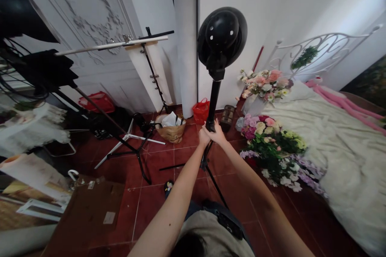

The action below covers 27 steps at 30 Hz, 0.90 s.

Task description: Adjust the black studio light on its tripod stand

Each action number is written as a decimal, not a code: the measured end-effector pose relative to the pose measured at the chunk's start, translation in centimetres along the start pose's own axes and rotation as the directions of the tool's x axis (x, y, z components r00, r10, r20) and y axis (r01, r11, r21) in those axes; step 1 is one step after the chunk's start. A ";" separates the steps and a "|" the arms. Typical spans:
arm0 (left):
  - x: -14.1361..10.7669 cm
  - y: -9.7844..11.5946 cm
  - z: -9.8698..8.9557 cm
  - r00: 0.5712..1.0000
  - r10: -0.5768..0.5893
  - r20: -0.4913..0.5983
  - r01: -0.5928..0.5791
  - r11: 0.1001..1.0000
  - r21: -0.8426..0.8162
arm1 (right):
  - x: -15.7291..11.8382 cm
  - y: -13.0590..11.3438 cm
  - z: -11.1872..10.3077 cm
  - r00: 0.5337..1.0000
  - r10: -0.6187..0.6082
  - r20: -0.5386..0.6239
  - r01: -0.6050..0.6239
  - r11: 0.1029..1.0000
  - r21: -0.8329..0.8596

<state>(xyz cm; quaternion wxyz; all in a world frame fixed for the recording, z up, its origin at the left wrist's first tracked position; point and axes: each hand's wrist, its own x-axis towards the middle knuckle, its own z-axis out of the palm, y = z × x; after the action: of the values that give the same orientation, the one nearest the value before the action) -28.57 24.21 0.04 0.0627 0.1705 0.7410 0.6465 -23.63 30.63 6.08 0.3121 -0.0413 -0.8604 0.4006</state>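
Observation:
A black light stand (pixel 214 98) rises upright in front of me, with a round black lamp head (pixel 222 34) on its top. Both of my hands grip the stand's pole at a dark collar well below the lamp. My left hand (pixel 204 136) is closed round the pole from the left. From the other side my right hand (pixel 218 134) wraps it, close against the left one. The fingers are partly hidden behind the pole. Below them the stand's black legs (pixel 217 186) spread over the red tiled floor (pixel 157 168).
Flower bunches (pixel 271 148) and a bed with a cream cover (pixel 340 140) lie to the right. A red bag (pixel 201 111), a small wooden barrel (pixel 227 117) and a woven basket (pixel 171 131) stand ahead. More stands, a second lamp (pixel 28 16) and a cardboard box (pixel 90 213) fill the left.

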 end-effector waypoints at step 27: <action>-0.5 1.1 0.5 0.997 0.074 0.015 -0.074 0.997 -0.037 | 5.0 -4.4 -3.9 0.998 0.058 -0.002 -0.056 0.974 0.217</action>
<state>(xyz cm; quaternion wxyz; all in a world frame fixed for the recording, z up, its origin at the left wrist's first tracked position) -27.75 24.59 0.98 0.0478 0.2019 0.7218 0.6603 -24.60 31.84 13.64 0.3069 -0.0333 -0.8086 0.5009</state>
